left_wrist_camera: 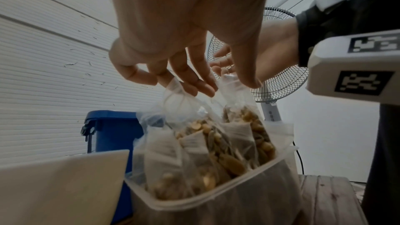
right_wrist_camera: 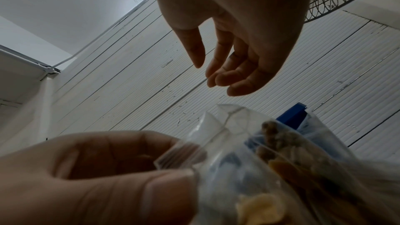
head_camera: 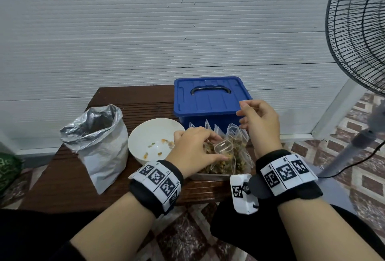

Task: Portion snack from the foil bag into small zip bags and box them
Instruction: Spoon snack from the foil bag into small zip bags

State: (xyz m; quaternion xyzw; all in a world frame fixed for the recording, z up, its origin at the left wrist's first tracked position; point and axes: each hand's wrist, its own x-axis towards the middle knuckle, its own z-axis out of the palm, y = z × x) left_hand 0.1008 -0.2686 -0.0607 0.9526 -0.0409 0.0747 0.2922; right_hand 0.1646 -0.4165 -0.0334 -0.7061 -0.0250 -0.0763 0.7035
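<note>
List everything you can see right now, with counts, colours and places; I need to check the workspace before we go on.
Foil bag: one, silver, open, standing at the table's left.
Bowl: one, white, a few snack pieces inside, between foil bag and zip bags.
Zip bags: several, clear, filled with tan snack, standing packed in the clear box.
Clear box: one, see-through, in front of the blue box.
Blue box: one, lid shut, dark handle, at the back.
Table: one, dark brown wood.
Fan: one, black grille, at right.
Left hand: pinches the top of one zip bag.
Right hand: hovers above the bags, holding nothing.
</note>
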